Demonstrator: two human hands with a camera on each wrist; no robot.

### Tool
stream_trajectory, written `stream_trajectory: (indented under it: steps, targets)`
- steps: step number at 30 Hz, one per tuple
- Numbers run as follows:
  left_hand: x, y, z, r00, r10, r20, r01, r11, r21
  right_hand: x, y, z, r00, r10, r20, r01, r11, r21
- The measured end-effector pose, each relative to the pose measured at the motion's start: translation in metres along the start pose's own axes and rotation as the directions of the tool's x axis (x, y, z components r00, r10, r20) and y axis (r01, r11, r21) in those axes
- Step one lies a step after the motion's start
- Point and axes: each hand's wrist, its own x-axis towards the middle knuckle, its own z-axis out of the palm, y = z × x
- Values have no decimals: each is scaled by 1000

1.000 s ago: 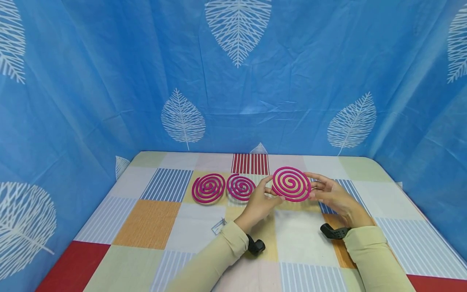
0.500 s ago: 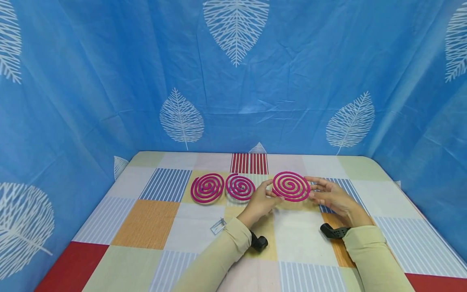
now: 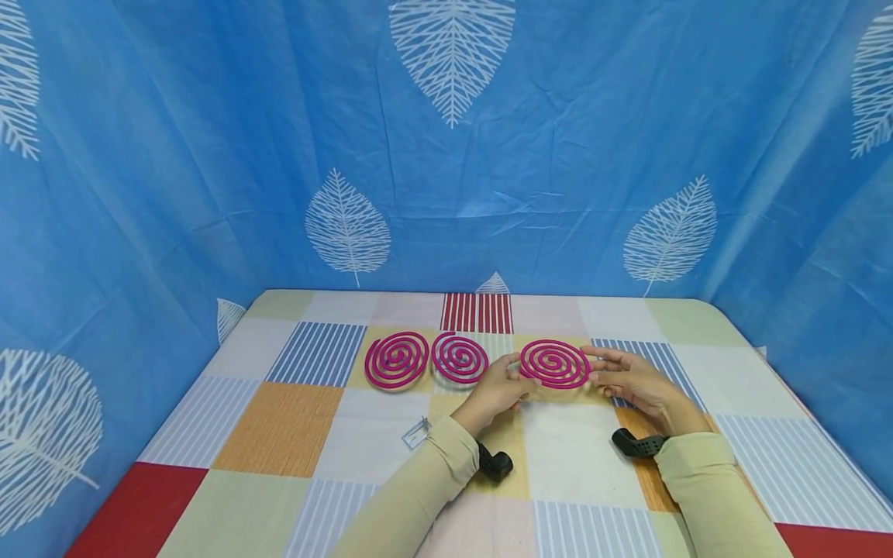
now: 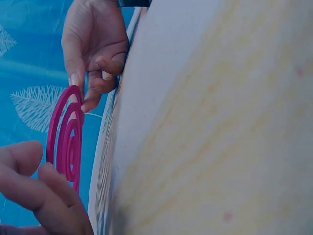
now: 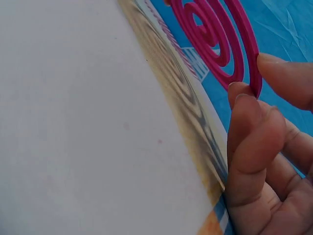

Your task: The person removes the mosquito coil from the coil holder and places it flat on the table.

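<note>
A magenta mosquito coil (image 3: 552,362) is held a little above the patchwork cloth, nearly level, its shadow beneath it. On its left edge are the fingers and thumb of my left hand (image 3: 491,394), pinching it. My right hand (image 3: 638,387) grips the opposite edge; in the right wrist view the thumb and fingertips pinch the outer ring of the coil (image 5: 252,54). Edge-on in the left wrist view, the coil (image 4: 55,125) spans between both hands. To the left lie two similar coils, one (image 3: 460,357) near my left hand and another (image 3: 396,357) farther out.
A small metal coil stand (image 3: 416,434) lies by my left sleeve, partly hidden by it. The patchwork tablecloth (image 3: 272,426) covers the table. A blue curtain (image 3: 544,155) with white leaves hangs behind and at both sides.
The held coil has come down closer to the cloth and tilted from facing me to nearly flat. Both hands keep hold of its edges. The other coils have not moved.
</note>
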Motion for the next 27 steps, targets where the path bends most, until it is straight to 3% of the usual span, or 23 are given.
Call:
stream_trajectory:
  steps: [11, 22, 27]
  targets:
    - [1, -2, -2, 997, -67, 29, 68, 997, -33, 5, -1, 4, 996, 63, -55, -67, 995, -70]
    - [4, -7, -3, 996, -73, 44, 74, 997, -19, 8, 0, 7, 986, 107, -131, -122, 986, -112]
    - [1, -5, -3, 997, -62, 41, 60, 996, 62, 9, 1, 8, 987, 88, -137, -105, 987, -121]
